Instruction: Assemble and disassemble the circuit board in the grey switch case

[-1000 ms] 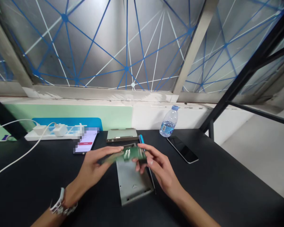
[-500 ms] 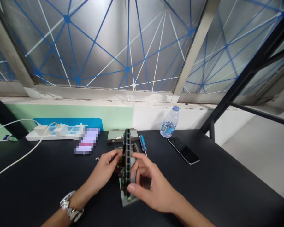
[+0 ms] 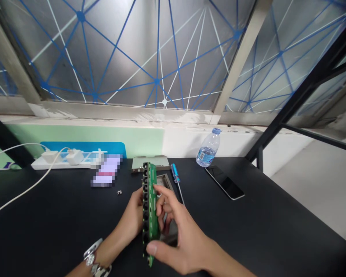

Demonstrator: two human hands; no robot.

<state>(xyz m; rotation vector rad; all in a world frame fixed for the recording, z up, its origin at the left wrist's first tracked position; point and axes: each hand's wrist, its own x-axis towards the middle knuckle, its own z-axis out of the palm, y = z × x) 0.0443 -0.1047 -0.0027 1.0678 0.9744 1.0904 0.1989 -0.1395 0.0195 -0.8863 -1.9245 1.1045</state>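
A green circuit board (image 3: 148, 207) with a row of black ports stands on edge above the black table (image 3: 46, 215), held between both hands. My left hand (image 3: 131, 221) grips its left side, fingers behind the ports. My right hand (image 3: 175, 238) holds the right face, thumb at the board's lower end and fingers curled on it. Under the hands lies a grey metal case tray (image 3: 165, 182), mostly hidden. A blue-handled screwdriver (image 3: 177, 181) lies just right of the tray.
A metal cover (image 3: 151, 162) lies behind the tray. A phone with a blurred screen (image 3: 106, 175), a small screw (image 3: 119, 192), a power strip (image 3: 63, 159) with white chargers and cables, a water bottle (image 3: 208, 148) and a dark phone (image 3: 225, 182) sit on the table.
The board was turned from lying flat between my hands to standing on edge, then drawn nearer to me. My hands shifted along it, the right thumb now at its lower end.
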